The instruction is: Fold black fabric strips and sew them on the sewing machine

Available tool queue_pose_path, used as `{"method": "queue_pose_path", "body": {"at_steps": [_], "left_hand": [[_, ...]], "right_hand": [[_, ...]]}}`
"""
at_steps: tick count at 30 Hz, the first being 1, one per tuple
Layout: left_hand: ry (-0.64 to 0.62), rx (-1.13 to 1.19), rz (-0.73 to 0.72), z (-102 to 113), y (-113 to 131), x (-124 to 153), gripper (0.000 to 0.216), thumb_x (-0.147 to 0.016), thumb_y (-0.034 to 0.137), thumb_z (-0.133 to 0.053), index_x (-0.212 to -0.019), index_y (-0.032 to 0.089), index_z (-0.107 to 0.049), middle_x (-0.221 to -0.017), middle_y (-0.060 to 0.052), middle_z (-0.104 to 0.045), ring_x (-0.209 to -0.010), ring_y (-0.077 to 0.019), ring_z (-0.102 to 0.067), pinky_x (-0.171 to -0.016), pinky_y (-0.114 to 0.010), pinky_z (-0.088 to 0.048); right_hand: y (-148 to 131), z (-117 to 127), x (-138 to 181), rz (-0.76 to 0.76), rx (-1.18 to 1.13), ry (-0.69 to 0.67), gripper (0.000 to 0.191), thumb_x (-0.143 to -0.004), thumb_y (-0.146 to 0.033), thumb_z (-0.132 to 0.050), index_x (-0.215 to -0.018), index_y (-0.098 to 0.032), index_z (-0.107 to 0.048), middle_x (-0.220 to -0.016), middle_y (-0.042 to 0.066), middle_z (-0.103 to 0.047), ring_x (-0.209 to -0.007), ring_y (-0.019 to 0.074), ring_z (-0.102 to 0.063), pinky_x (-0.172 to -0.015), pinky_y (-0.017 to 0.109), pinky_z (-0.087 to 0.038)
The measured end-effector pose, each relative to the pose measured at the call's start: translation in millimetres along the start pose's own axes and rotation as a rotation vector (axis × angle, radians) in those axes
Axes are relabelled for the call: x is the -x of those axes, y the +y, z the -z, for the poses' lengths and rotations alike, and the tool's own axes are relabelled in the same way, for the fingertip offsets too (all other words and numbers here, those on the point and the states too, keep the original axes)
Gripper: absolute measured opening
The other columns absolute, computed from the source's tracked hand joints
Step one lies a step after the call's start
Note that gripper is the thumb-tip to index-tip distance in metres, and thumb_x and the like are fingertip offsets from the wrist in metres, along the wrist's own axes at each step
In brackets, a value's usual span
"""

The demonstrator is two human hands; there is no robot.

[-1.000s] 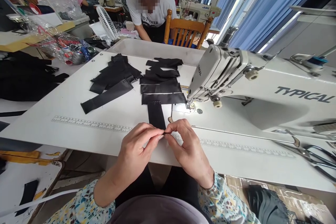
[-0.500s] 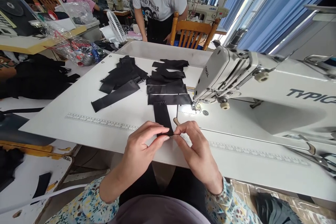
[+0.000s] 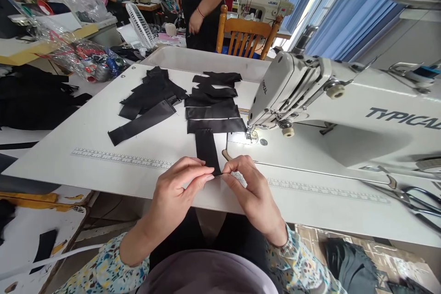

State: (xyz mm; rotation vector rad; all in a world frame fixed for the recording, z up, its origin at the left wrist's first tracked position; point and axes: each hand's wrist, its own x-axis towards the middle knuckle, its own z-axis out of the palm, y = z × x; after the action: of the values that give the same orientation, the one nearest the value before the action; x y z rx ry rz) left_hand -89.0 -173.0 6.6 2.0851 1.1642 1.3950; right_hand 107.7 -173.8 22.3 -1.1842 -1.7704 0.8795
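Note:
A black fabric strip [image 3: 207, 149] lies lengthwise on the white sewing table [image 3: 103, 174], its near end between my two hands. My left hand [image 3: 179, 188] pinches the left corner of that end between thumb and fingers. The right corner is pinched by my right hand [image 3: 250, 190], thumb against forefinger. The strip's far end touches a row of black strips [image 3: 217, 125] laid crosswise. To their left is a heap of black strips [image 3: 153, 89]. The sewing machine's needle and presser foot [image 3: 251, 134] stand just beyond my right hand, with no cloth visible under them.
A printed ruler [image 3: 120, 158] runs along the table's near edge. Scissors [image 3: 413, 200] lie at the far right. The sewing machine [image 3: 344, 105] fills the right side. A wooden chair [image 3: 248, 32] and a standing person [image 3: 203, 4] are behind the table. Black cloth [image 3: 31, 96] is piled at left.
The view has shifted a little to the right, showing more of the scissors. The person opposite has straightened and turned. Both my hands keep their pinch on the strip's near end.

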Motion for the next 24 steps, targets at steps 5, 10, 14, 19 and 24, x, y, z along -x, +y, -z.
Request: {"method": "queue_pose_path", "body": {"at_steps": [5, 10, 14, 19, 24], "left_hand": [[-0.048, 0.069, 0.082, 1.1, -0.5, 3.1, 0.011, -0.09, 0.011, -0.074, -0.087, 0.021, -0.072, -0.094, -0.003, -0.07, -0.107, -0.0196, -0.07, -0.091, -0.029, -0.057], [-0.153, 0.224, 0.239, -3.0, 2.2, 7.5, 0.016, -0.091, 0.011, -0.065, -0.079, 0.021, -0.061, -0.103, -0.006, -0.074, -0.114, -0.0242, -0.071, -0.094, -0.035, -0.06], [-0.181, 0.367, 0.313, -5.6, -0.6, 6.9, 0.014, -0.091, 0.012, -0.065, -0.08, 0.021, -0.063, -0.098, -0.007, -0.077, -0.111, -0.0258, -0.074, -0.089, -0.036, -0.063], [-0.162, 0.178, 0.199, -3.1, -4.4, 11.0, 0.012, -0.09, 0.014, -0.071, -0.081, 0.021, -0.066, -0.089, -0.004, -0.075, -0.108, -0.0241, -0.073, -0.093, -0.037, -0.061], [-0.136, 0.006, 0.128, -0.2, -6.2, 22.4, 0.015, -0.09, 0.02, -0.075, -0.078, 0.02, -0.066, -0.097, -0.005, -0.069, -0.116, -0.0254, -0.067, -0.101, -0.04, -0.056]], "right_hand": [[1.6, 3.5, 2.0, -0.019, 0.041, -0.043, 0.013, -0.099, -0.018, -0.055, -0.089, -0.025, -0.06, -0.091, 0.002, -0.06, -0.094, 0.0223, -0.054, -0.086, 0.041, -0.046], [3.9, 4.6, 6.3, 0.005, 0.079, -0.077, 0.012, -0.097, -0.016, -0.056, -0.09, -0.024, -0.061, -0.093, 0.003, -0.061, -0.096, 0.0233, -0.054, -0.088, 0.042, -0.045], [4.6, 4.3, 7.4, -0.003, 0.081, -0.074, 0.013, -0.097, -0.014, -0.055, -0.091, -0.024, -0.061, -0.093, 0.003, -0.061, -0.095, 0.0231, -0.053, -0.088, 0.041, -0.044], [4.0, 7.4, 8.2, 0.003, 0.116, -0.097, 0.016, -0.096, -0.012, -0.055, -0.087, -0.023, -0.06, -0.092, 0.002, -0.06, -0.094, 0.0221, -0.052, -0.088, 0.04, -0.044], [3.7, 8.6, 13.6, -0.011, 0.208, -0.167, 0.019, -0.096, -0.009, -0.054, -0.085, -0.023, -0.059, -0.089, 0.002, -0.059, -0.092, 0.022, -0.05, -0.086, 0.04, -0.044]]}}
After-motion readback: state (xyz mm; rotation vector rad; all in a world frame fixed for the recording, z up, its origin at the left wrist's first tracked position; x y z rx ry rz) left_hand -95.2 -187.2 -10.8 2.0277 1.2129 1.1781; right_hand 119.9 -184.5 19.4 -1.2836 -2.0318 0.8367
